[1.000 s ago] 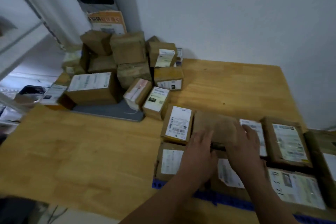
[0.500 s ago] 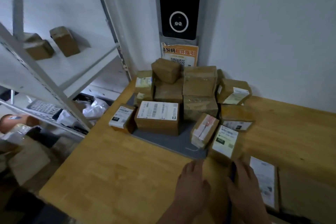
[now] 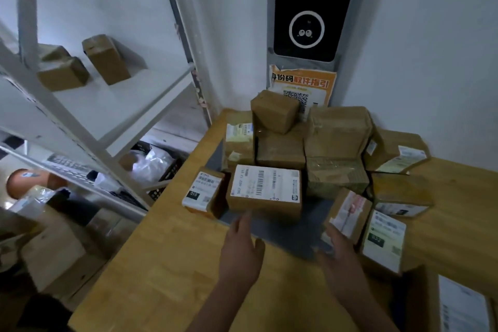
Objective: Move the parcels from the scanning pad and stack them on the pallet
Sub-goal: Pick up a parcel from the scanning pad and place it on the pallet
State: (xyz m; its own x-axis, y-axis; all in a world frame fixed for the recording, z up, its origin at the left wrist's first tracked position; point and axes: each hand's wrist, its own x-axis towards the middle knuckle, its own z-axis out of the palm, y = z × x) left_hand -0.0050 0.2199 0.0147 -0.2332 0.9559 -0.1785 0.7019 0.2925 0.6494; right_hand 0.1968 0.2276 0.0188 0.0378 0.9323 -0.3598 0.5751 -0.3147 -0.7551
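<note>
Nearby, both hands' fingers spread empty before a parcel (image 3: 207,195) whose label reads "010".

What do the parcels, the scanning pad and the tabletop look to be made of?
Parcels: brown corrugated cardboard, matte, with glossy tape and white paper labels. Scanning pad: smooth dark grey sheet, likely plastic or rubber. Tabletop: light wood with visible grain, seemingly varnished.

A parcel depot: labelled parcels (image 3: 265,191), metal shelving (image 3: 80,105), wall scanner (image 3: 307,8).
</note>
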